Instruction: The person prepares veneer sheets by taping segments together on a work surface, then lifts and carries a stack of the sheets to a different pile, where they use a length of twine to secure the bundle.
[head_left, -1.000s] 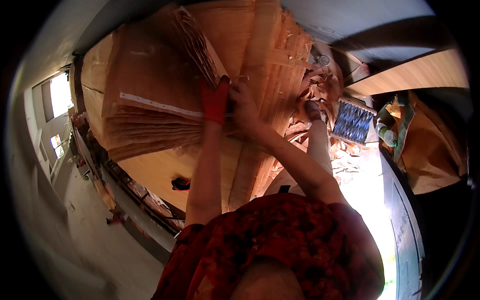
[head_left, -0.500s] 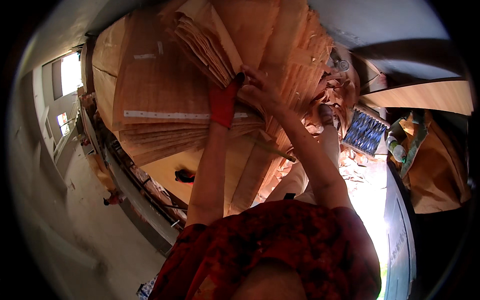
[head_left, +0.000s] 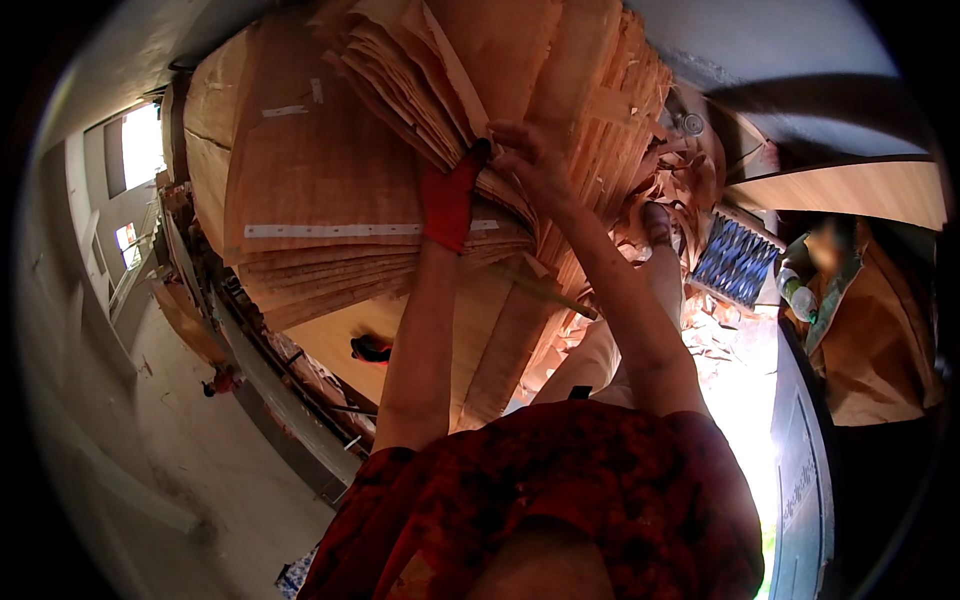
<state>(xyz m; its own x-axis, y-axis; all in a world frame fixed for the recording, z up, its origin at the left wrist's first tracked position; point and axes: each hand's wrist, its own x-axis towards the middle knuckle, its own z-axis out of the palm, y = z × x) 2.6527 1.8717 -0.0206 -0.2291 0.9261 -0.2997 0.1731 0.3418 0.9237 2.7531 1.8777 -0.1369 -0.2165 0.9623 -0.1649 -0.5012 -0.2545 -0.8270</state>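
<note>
Veneer sheets (head_left: 420, 80) fan up-left | gloved left hand (head_left: 450, 195), right hand (head_left: 530, 160) gripping them

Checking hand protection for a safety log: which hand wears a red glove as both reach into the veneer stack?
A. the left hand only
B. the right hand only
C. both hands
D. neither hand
A: the left hand has a red glove, while the right hand is bare against the veneer sheets.
</note>
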